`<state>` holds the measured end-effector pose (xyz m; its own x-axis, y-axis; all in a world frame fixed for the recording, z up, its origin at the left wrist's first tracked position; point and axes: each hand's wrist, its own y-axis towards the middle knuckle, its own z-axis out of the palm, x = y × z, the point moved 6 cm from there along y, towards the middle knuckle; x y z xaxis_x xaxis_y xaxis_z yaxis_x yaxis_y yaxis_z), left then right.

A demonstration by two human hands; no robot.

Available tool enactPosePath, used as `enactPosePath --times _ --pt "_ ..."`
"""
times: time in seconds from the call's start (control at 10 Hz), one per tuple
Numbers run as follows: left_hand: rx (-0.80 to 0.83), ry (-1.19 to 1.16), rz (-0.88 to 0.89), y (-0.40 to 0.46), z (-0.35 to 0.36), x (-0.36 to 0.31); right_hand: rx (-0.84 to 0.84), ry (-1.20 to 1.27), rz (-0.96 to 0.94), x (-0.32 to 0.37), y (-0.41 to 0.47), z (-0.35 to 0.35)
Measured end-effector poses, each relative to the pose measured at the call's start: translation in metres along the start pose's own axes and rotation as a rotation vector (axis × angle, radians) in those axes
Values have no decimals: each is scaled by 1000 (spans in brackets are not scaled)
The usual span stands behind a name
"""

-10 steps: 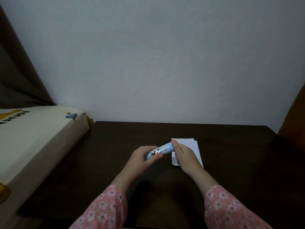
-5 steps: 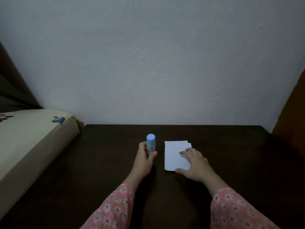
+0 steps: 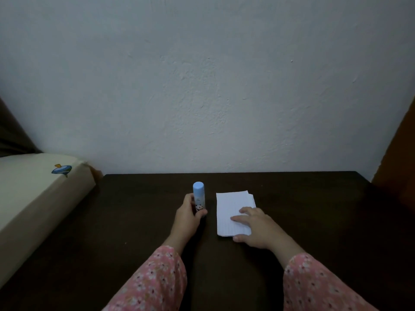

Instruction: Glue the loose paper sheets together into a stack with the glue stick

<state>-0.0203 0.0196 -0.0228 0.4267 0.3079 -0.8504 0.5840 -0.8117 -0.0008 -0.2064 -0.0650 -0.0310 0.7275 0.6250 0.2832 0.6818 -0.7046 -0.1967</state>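
Your left hand [image 3: 187, 213] gripped the capped glue stick [image 3: 198, 198] upright; right hand [image 3: 253, 225] lay flat on the sheets [image 3: 231, 205]. Risk: sheets w/ offset far edges could set crooked.

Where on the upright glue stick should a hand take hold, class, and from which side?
Grip the glue stick round its lower barrel, below the cap, coming from the left as the left hand does: it stands upright, and the paper stack lies to its right.
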Motion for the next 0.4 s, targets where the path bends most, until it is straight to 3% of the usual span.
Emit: enactPosePath --times 0.3,0.4 --pt "5 -34 -37 5 1 6 8 -31 -19 4 0 2" --pt "-97 -85 -13 -3 -23 5 -83 -26 -53 4 -12 -14"
